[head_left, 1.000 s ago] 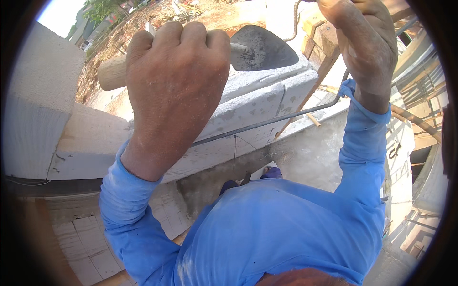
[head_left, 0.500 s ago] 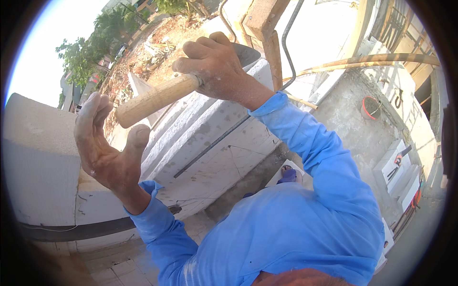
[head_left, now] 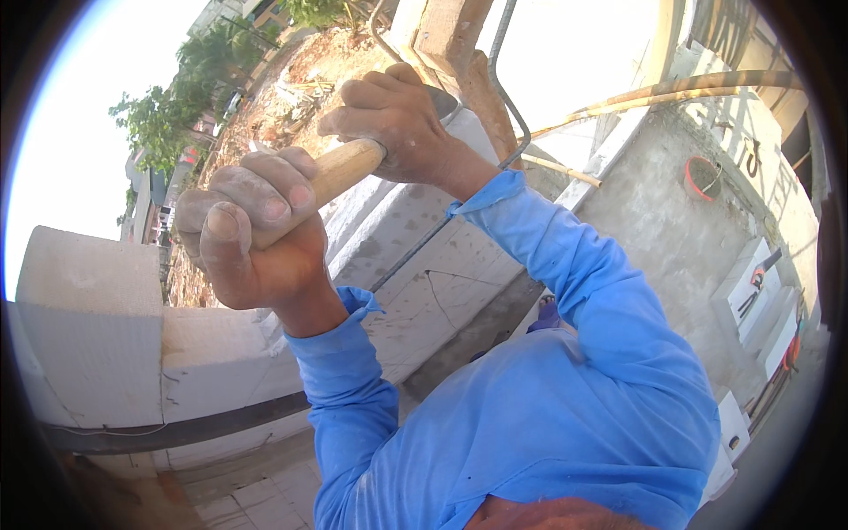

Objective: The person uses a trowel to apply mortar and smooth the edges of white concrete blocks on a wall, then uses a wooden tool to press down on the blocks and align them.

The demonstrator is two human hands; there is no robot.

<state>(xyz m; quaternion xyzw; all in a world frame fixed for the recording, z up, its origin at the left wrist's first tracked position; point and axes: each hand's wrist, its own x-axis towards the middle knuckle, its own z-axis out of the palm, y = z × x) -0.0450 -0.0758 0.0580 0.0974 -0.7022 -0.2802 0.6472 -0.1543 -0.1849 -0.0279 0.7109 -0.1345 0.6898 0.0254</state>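
Note:
A tool with a thick round wooden handle [head_left: 346,170] is held in front of me in both hands. My left hand [head_left: 252,212], dusty with white powder, wraps its fingers and thumb round the handle's lower end. Farther up, my right hand [head_left: 393,124] closes round the tool close to its dark grey head [head_left: 443,102]. Most of that head is hidden behind the right hand, so its kind cannot be made out. Beneath the hands runs a low wall of white blocks [head_left: 442,230], with a thin steel bar [head_left: 411,256] along it.
Larger white blocks [head_left: 88,318] stand at the left. A wooden post [head_left: 450,35] and a bent steel bar [head_left: 502,79] rise beyond my right hand. On the concrete floor at right are a red-rimmed bucket [head_left: 703,179] and blocks with hand tools [head_left: 749,287]. Bamboo poles [head_left: 671,95] cross behind.
My left hand was spread beside the handle's free end; it has moved right and closed round the handle. The right hand keeps its hold. The view has shifted slightly.

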